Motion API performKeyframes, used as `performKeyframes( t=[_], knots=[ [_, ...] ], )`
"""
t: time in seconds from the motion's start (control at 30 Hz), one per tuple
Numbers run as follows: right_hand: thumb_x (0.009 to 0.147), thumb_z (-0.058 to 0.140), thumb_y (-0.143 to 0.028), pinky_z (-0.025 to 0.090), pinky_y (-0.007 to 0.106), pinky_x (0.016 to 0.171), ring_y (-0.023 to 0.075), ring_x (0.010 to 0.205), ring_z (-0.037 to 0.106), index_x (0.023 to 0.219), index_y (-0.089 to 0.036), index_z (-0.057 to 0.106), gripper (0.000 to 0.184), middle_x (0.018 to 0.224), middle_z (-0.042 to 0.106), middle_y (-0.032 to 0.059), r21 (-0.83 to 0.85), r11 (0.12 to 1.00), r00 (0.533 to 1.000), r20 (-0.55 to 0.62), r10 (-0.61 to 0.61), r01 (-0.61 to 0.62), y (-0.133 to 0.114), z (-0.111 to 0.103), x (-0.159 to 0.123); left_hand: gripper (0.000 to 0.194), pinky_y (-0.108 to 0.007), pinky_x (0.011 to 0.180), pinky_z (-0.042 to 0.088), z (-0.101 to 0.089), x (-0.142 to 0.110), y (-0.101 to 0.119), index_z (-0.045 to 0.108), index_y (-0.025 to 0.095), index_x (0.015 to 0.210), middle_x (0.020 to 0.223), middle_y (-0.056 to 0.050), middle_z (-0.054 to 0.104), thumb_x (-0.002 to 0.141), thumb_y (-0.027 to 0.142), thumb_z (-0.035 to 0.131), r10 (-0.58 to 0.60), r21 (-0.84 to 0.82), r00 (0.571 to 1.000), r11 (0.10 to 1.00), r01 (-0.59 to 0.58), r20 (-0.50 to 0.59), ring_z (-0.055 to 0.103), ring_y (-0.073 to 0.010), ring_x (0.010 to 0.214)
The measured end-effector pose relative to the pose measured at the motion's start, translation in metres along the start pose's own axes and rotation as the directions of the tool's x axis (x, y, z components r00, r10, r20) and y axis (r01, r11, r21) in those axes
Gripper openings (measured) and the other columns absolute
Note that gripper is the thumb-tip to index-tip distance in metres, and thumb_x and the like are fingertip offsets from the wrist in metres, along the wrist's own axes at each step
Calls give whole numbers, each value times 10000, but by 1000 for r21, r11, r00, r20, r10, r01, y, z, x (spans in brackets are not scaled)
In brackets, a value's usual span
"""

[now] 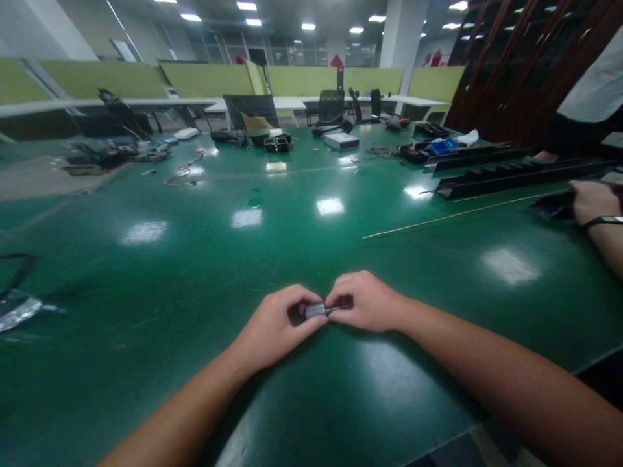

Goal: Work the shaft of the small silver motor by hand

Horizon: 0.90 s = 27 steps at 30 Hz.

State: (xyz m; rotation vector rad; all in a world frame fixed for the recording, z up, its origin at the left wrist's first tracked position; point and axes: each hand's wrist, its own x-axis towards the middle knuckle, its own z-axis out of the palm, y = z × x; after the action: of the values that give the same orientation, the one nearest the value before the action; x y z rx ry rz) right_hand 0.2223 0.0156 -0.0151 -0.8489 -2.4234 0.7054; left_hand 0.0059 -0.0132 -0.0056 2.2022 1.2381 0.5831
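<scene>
Just above the green tabletop, a small silver metal cylinder lies sideways between my two hands. My left hand is closed around it, thumb below and fingers above. At the cylinder's right end a thin dark piece sticks out, and my right hand pinches it between thumb and fingers. The fingertips of both hands almost meet there. Fingers cover parts of the cylinder, so its exact kind does not show.
The glossy green table spreads ahead. A thin yellowish rod lies to the right, near long black channels. A co-worker's hand is at the right edge. Cables and parts are heaped far left; a white box stands behind.
</scene>
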Motion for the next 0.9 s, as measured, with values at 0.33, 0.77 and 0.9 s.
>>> performKeyframes(
  t=[0.33, 0.77, 0.9],
  knots=[
    [776, 704, -201, 422, 240, 686, 142, 739, 605, 873, -167, 738, 108, 796, 694, 32, -9, 1000, 1000, -29, -8, 7, 1, 0, 0, 194, -277, 696, 472, 1, 0, 1, 691, 201, 950, 876, -33, 679, 815, 339, 684, 10, 39, 1000, 999, -9, -13, 624, -185, 784],
    [779, 711, -233, 415, 250, 709, 143, 747, 618, 875, -178, 742, 115, 807, 705, 27, -15, 1000, 999, -29, 18, -19, 2, 1, 1, 192, -285, 725, 478, 1, 1, 0, 683, 207, 954, 906, -34, 672, 787, 297, 710, 22, 41, 999, 999, -21, -37, 622, -190, 817],
    [773, 713, -228, 409, 243, 691, 134, 727, 610, 869, -179, 743, 113, 795, 702, 21, -10, 1000, 1000, -17, 25, -25, 2, -2, -1, 202, -288, 726, 480, 1, 1, -1, 684, 204, 966, 906, -37, 669, 784, 288, 710, 27, 35, 999, 999, -26, -36, 619, -188, 810]
  ],
)
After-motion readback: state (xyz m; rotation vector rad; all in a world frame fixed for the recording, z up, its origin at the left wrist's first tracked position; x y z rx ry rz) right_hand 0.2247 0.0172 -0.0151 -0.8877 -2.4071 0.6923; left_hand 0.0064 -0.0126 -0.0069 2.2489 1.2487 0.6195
